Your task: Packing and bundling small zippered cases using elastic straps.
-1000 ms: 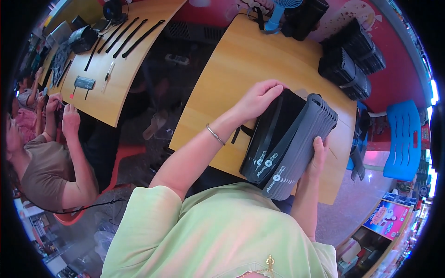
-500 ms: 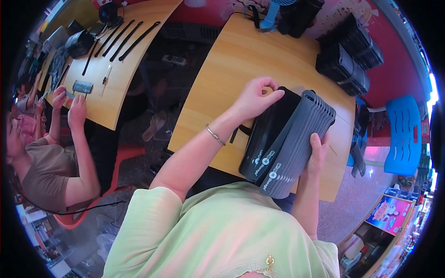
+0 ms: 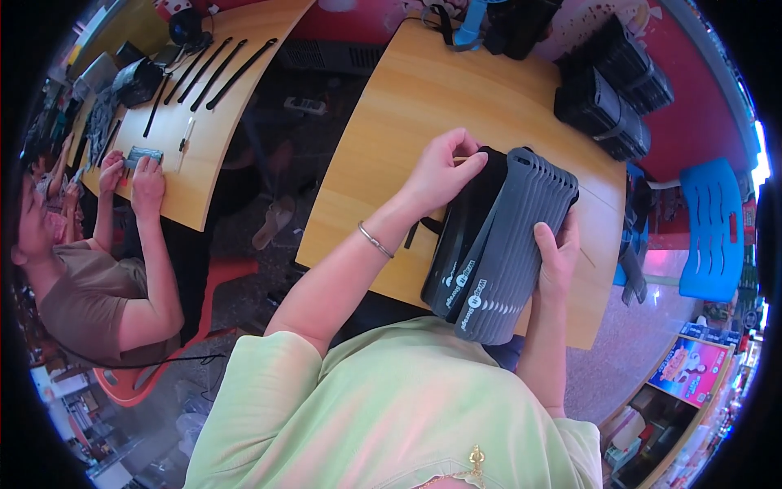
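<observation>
A fanned stack of grey straps (image 3: pixel 525 244) with rounded, slotted ends leans over the near part of the wooden table (image 3: pixel 391 122). Along its left side lie glossy black straps (image 3: pixel 466 228), partly covered by the grey ones. My right hand (image 3: pixel 559 257) grips the stack from its right edge, thumb on top and fingers mostly hidden behind. At the upper end of the black straps, my left hand (image 3: pixel 446 169) is closed, thumb and forefinger pinched together at the black strap's tip. Exactly what lies between those fingertips is hard to see.
Bundled black straps (image 3: pixel 601 110) stand at the table's far right, near the wall. A blue fan (image 3: pixel 468 33) and a dark bag (image 3: pixel 521 28) are at the back. A blue stool (image 3: pixel 710 232) stands right. At left, a co-worker (image 3: pixel 106 301) sits by another table with black strips (image 3: pixel 213 73).
The grey stack and my right hand have shifted slightly left, and the stack sits more upright. My left hand stays at the black strap's tip. The co-worker's hands have moved onto a small grey-green piece.
</observation>
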`<action>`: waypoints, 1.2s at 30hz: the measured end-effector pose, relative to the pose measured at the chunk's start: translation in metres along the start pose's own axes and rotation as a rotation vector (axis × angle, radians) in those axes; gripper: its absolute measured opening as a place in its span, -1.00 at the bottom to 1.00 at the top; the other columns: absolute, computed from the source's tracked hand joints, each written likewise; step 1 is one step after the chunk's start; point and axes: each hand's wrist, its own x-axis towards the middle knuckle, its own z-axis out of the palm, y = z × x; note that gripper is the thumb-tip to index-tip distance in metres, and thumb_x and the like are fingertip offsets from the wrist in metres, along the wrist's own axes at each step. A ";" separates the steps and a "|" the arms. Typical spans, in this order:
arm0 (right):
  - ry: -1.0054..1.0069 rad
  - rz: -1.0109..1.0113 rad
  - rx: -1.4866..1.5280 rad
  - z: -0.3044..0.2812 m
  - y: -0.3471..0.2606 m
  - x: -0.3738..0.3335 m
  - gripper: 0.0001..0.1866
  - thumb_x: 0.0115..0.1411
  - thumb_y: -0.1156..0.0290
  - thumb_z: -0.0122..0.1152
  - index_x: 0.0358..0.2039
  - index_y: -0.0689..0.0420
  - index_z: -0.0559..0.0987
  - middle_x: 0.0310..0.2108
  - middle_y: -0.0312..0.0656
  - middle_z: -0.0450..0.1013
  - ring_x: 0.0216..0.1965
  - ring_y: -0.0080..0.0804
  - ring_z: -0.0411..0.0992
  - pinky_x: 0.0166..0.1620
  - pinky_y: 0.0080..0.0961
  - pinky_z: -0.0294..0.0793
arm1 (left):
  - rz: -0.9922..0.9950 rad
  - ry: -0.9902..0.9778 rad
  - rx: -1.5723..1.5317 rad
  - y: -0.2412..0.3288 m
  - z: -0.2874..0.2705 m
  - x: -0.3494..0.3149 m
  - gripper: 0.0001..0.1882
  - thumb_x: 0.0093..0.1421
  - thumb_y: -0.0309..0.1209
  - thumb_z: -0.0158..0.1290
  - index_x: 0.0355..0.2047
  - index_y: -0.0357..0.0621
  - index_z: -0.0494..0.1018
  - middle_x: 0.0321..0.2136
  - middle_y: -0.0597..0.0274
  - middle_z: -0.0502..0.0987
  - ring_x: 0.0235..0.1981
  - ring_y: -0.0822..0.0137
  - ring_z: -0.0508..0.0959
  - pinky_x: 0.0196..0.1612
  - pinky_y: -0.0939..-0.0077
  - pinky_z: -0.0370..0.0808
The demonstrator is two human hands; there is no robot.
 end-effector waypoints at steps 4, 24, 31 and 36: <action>-0.049 -0.078 -0.084 0.004 -0.007 0.005 -0.31 0.06 0.49 0.32 0.17 0.31 0.22 -0.03 -0.12 0.39 -0.03 -0.42 0.39 0.08 -0.50 0.34 | -0.060 -0.013 0.029 0.003 -0.001 0.000 -0.88 0.23 -0.46 0.08 -0.40 -0.17 0.36 -0.33 0.37 0.48 -0.39 0.66 0.37 -0.35 0.75 0.33; -0.033 -0.117 -0.600 0.001 0.000 0.019 -0.21 -0.01 0.28 0.45 0.22 0.20 0.33 -0.21 -0.34 0.23 -0.40 -0.62 0.15 -0.29 -0.68 0.26 | 0.018 0.023 0.073 -0.003 -0.001 -0.001 -0.86 0.31 -0.41 -0.08 -0.34 -0.23 0.39 -0.44 0.45 0.41 -0.38 0.63 0.36 -0.28 0.71 0.34; -0.055 -0.172 -0.499 0.000 0.006 0.018 -0.23 0.02 0.23 0.42 0.22 0.16 0.33 -0.26 -0.35 0.24 -0.40 -0.62 0.14 -0.29 -0.69 0.24 | 0.062 0.026 0.061 -0.006 -0.001 -0.003 -0.82 0.35 -0.40 -0.14 -0.34 -0.23 0.39 -0.43 0.44 0.39 -0.32 0.60 0.34 -0.19 0.66 0.33; -0.065 -0.088 -0.551 0.002 0.004 0.017 -0.24 0.07 0.22 0.38 0.24 0.17 0.30 -0.22 -0.33 0.27 -0.35 -0.60 0.17 -0.26 -0.67 0.26 | 0.045 0.043 0.022 -0.012 -0.002 -0.002 -0.80 0.35 -0.38 -0.13 -0.30 -0.27 0.40 -0.43 0.35 0.44 -0.31 0.55 0.39 -0.17 0.61 0.37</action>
